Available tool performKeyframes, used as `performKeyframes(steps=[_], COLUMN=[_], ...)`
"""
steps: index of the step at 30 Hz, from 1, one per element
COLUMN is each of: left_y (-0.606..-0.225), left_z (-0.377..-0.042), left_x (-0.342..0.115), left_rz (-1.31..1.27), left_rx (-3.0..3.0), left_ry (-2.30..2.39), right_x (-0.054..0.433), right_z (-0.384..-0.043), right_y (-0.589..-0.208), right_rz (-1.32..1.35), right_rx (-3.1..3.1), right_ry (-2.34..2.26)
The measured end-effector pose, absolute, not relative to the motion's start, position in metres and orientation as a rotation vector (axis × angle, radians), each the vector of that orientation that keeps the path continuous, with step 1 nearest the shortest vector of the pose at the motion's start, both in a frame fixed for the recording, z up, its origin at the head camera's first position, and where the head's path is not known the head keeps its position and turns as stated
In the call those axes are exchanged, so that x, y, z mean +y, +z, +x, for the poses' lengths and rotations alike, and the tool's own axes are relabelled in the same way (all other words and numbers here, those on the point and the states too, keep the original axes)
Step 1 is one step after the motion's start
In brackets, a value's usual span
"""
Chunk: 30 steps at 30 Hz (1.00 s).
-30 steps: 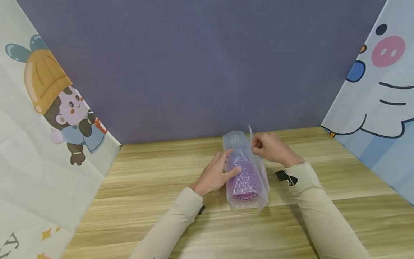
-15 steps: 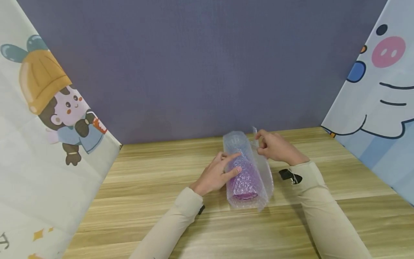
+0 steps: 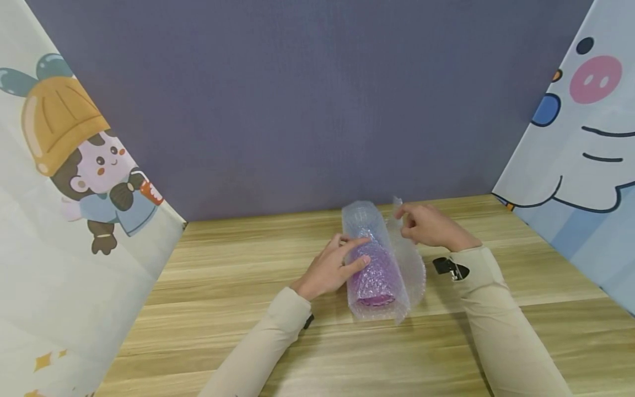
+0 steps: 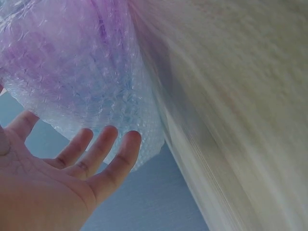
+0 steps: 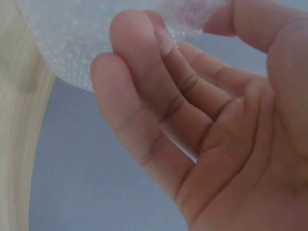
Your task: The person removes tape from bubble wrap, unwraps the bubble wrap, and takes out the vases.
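Observation:
A purple-to-blue object (image 3: 376,275), its kind blurred by the wrapping, lies on the table inside a roll of clear bubble wrap (image 3: 362,215). My left hand (image 3: 327,267) rests on the roll from the left, thumb and index finger on top. In the left wrist view, the other fingers of that hand (image 4: 72,178) sit loosely bent beside the bubble wrap (image 4: 77,86). At the far right corner, my right hand (image 3: 429,226) pinches the wrap's loose edge. The right wrist view has this hand (image 5: 207,125) holding the bubble wrap (image 5: 72,43) between thumb and index finger.
A wood-grain table (image 3: 223,286) bears the roll close to its back edge. Behind it rises a grey-blue panel (image 3: 317,110). Cartoon-printed white sheets stand at the left (image 3: 44,248) and right (image 3: 595,176).
My right hand has moved a little to the right, drawing the loose flap of bubble wrap away from the roll. The left hand stays on the roll, its index finger shifted slightly further across.

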State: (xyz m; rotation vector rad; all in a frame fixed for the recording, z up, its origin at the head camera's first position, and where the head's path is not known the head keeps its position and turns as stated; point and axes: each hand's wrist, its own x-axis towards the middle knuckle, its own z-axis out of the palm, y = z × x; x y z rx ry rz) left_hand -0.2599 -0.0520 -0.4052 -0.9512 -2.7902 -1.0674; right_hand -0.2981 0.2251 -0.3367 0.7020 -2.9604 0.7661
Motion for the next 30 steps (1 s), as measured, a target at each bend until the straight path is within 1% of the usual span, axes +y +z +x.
performKeyframes(steps=[15,30], left_y=[-0.407,-0.406], left_z=[-0.261,-0.261], left_x=[-0.053,-0.052], left_rz=[-0.969,-0.963], left_rx=[-2.774,-2.781], left_ry=[-1.023,-1.030], right_x=[0.241,0.261], right_z=[-0.297,-0.299], right_y=[-0.334,-0.336], right_rz=[0.734,0.655], right_rx=[-3.023,-3.076], right_ry=[0.820,0.939])
